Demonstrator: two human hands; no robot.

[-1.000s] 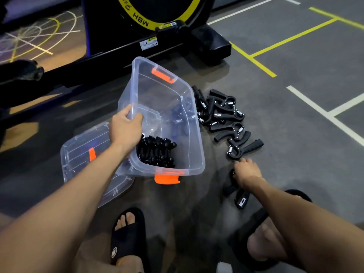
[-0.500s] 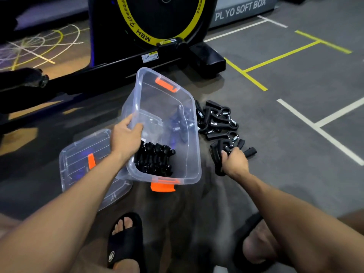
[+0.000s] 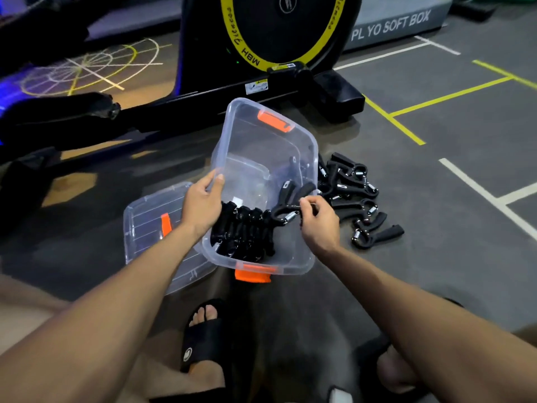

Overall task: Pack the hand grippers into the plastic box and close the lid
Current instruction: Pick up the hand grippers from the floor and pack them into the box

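A clear plastic box (image 3: 232, 135) with orange latches stands tilted on the grey floor. My left hand (image 3: 202, 206) grips its left rim. Several black hand grippers (image 3: 241, 231) lie packed in its near end. My right hand (image 3: 318, 218) reaches over the box's right rim, holding a black hand gripper (image 3: 286, 199) by its spring end, handles pointing up into the box. A pile of loose hand grippers (image 3: 353, 193) lies on the floor right of the box. The clear lid (image 3: 145, 228) with an orange latch lies flat on the floor, left of the box and partly under it.
A black exercise machine (image 3: 279, 36) with a yellow-ringed wheel stands just behind the box. A grey soft box (image 3: 392, 24) sits at the back right. My feet in black slippers (image 3: 203, 335) are near the bottom edge. Yellow and white lines cross the floor to the right.
My right hand picked a hand gripper off the floor pile and carried it left, over the box's rim. My left hand kept hold of the box rim.
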